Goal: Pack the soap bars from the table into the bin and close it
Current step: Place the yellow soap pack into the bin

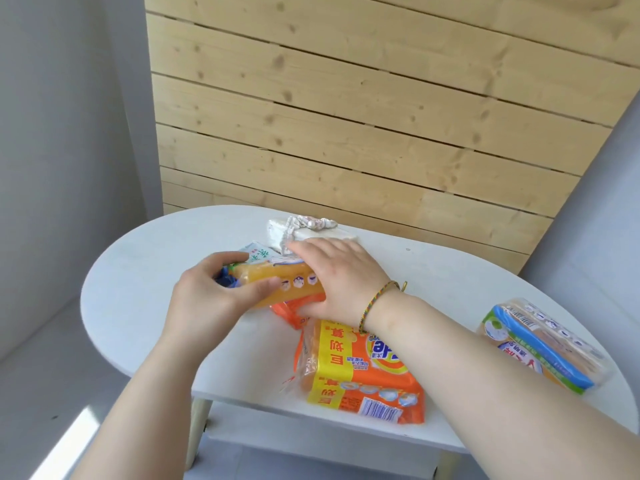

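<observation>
A yellow-orange soap bar [294,284] in clear wrap lies across the middle of the white oval table [138,271]. My left hand [211,292] grips its left end and my right hand [339,275] covers its right end. Under it sits a smaller orange pack [294,311]. A large orange and yellow soap pack [360,372] lies at the front edge. A blue, green and white pack [543,348] rests at the right edge. A green and white wrapped bar [258,258] peeks out behind the held bar. No bin is in view.
A white block with a beaded lace band [311,230] sits at the table's back edge. A pale wooden slatted panel [381,116] stands right behind the table. Grey floor lies to the left, and a lower shelf [311,434] shows under the tabletop.
</observation>
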Tool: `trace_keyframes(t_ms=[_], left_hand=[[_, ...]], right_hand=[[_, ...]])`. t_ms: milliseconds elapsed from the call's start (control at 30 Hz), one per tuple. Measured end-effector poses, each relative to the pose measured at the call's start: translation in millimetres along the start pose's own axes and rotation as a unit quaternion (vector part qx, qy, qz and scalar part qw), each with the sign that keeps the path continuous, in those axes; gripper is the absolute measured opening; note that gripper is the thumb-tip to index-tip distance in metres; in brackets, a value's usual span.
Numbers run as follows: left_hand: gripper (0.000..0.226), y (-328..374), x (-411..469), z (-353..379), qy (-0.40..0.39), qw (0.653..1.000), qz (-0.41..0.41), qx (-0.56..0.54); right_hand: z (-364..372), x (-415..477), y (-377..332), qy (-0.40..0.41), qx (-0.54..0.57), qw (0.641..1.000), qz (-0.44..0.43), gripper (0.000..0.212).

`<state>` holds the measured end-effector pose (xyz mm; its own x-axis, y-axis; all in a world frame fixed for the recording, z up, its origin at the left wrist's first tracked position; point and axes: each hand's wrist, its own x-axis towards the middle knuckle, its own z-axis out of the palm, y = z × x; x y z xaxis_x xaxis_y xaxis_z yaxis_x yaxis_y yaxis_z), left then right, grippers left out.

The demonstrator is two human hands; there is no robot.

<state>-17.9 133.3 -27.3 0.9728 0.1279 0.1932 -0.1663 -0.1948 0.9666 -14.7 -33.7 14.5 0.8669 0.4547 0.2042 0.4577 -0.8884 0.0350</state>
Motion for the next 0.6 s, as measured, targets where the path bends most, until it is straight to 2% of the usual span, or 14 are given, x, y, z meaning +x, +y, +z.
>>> trace_keyframes(t_ms=[133,300,400,600], left_hand=[[0.037,7.8,-3.7,2.2,-0.016,0.997,-0.029,-0.073],[0.029,32.4,-22.7,25.3,-0.074,0.992,0.012,-0.097],[0.047,50.4,-45.1,42.6,-0.123,0.986,0.042,-0.105],[0.041,71.8,-104.3,86.5,-0.237,0.960,0.113,-0.095]], right_hand=[[-8.9,1.4,2.8,0.037,-0.024,0.999,0.000,0.046],[-32.0,-32.2,21.7,0.067,-0.012,0.997,0.031,0.046],[-47.2,-68.3,34.3,0.079,0.001,0.996,0.052,0.047],[-76.0,-168.1,54.9,0.066,0.035,0.987,0.144,0.056]])
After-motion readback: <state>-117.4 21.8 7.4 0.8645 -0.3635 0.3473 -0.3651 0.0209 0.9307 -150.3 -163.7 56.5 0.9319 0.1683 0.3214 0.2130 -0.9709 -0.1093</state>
